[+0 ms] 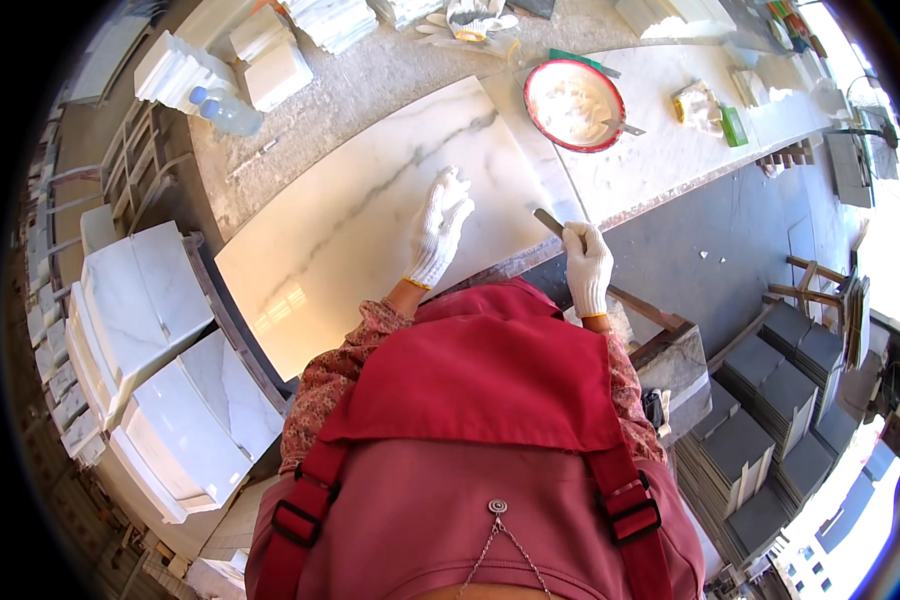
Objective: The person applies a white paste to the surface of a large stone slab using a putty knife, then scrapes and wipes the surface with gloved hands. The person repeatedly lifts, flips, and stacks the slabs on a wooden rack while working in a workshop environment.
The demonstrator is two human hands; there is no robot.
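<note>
A white marble slab [340,200] with grey veins lies on the bench in front of me. Over its middle is my left hand [437,230] in a white knitted glove, fingers loosely bent and thumb apart, with nothing visible in it. By the slab's near right edge, my gloved right hand [588,262] is closed round a putty knife [548,222], its dark blade pointing up and left. Beyond it to the right stands a red-rimmed bowl [570,100] of white paste. A second putty knife [625,127] rests in the bowl, its end jutting over the rim.
A green-edged spreader [582,63] lies behind the bowl; a crumpled cloth [698,108] and a green block [734,127] lie farther right. Plastic bottles [228,110] and stacked white pieces [182,72] stand far left. Stacked marble slabs [145,290] flank me left, dark grey tiles [745,425] right.
</note>
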